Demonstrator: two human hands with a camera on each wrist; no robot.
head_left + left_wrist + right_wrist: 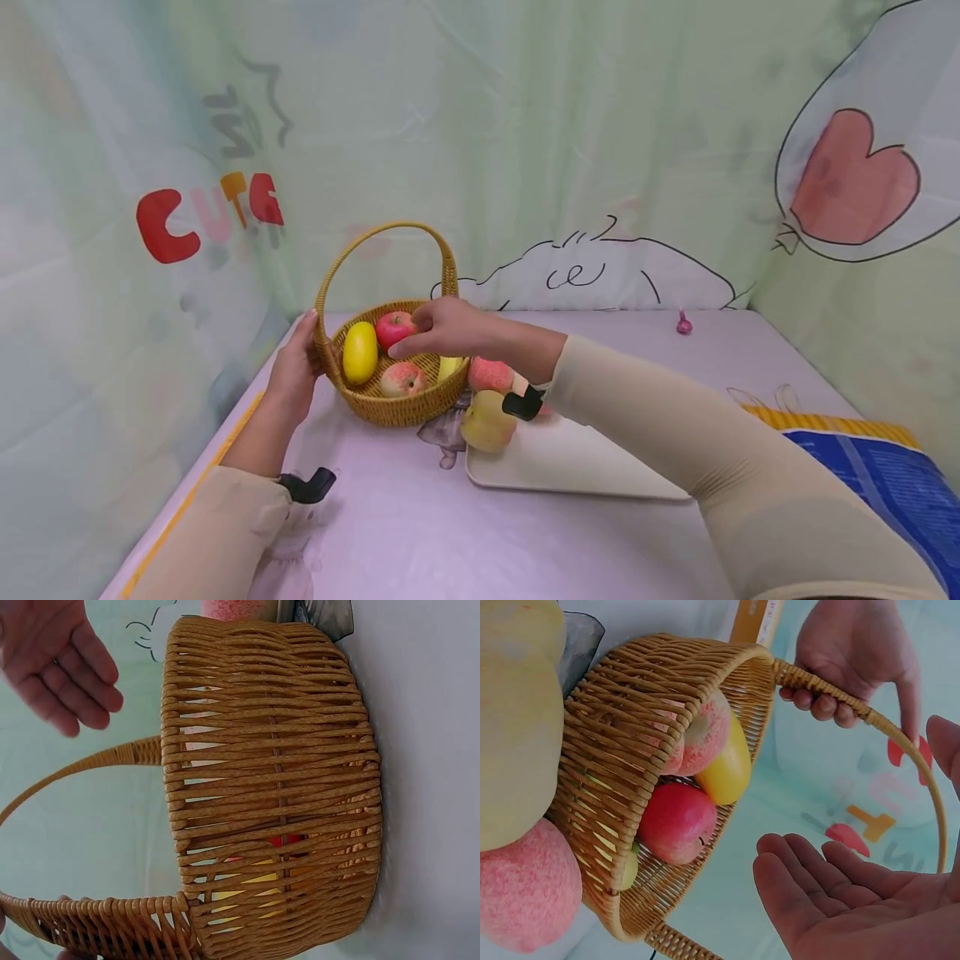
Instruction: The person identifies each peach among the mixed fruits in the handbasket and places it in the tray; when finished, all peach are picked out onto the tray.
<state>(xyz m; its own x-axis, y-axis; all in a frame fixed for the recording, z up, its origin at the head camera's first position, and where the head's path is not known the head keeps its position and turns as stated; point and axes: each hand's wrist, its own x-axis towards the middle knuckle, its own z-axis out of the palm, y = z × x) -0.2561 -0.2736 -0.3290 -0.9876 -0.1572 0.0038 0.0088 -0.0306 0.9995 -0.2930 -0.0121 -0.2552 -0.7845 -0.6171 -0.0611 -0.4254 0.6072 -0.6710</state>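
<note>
A woven wicker basket [397,410] with a tall arched handle [402,225] stands at the left of the table. My left hand [291,379] holds the handle's left base, its fingertips curled round it in the right wrist view. My right hand [459,327] hovers over the basket, palm down, holding nothing; its fingers [802,874] look loosely extended. Inside lie a yellow oval fruit [360,352], a red apple [395,330], a pinkish peach [403,379] and a partly hidden yellow-green fruit [449,367].
Right of the basket lies a pale tray [577,467] bearing a yellowish, peach-shaped fruit [488,422] and a pink fruit [491,375], partly covered by my right arm. A blue package [877,475] lies at the right edge. Printed curtains surround the table.
</note>
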